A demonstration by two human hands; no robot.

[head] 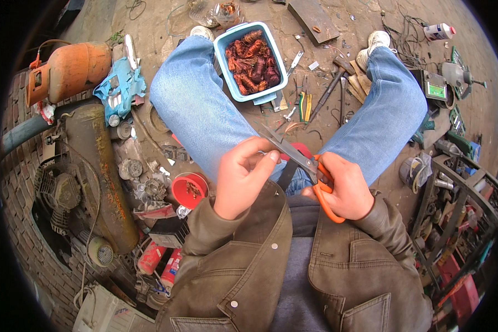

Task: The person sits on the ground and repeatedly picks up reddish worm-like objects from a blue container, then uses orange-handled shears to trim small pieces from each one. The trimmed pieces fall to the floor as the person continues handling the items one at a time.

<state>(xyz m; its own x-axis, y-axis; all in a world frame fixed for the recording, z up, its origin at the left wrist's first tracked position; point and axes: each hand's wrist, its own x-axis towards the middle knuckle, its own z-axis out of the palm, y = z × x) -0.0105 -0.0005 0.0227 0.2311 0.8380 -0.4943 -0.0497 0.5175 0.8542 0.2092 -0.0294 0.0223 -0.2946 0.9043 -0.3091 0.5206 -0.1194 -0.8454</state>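
Observation:
Orange-handled scissors (301, 159) are in my right hand (344, 189), their blades a little apart and pointing up and to the left. My left hand (249, 178) is beside the blade tips with thumb and fingertips drawn close; whether a small piece is pinched there cannot be told. Between my knees, ahead of the hands, stands a light blue plastic basin (252, 98) holding several bundles of reddish copper wire (255, 62). By my left elbow is a red plastic bucket (180, 195) with small scraps in it.
Pliers (305, 107), a hammer (328, 93) and an open utility knife (294, 63) lie on the paved ground beyond my hands. Gas cylinders (81, 68), a fan motor and scrap parts crowd the left. A battery (433, 87), cables and a metal rack (452, 178) stand right.

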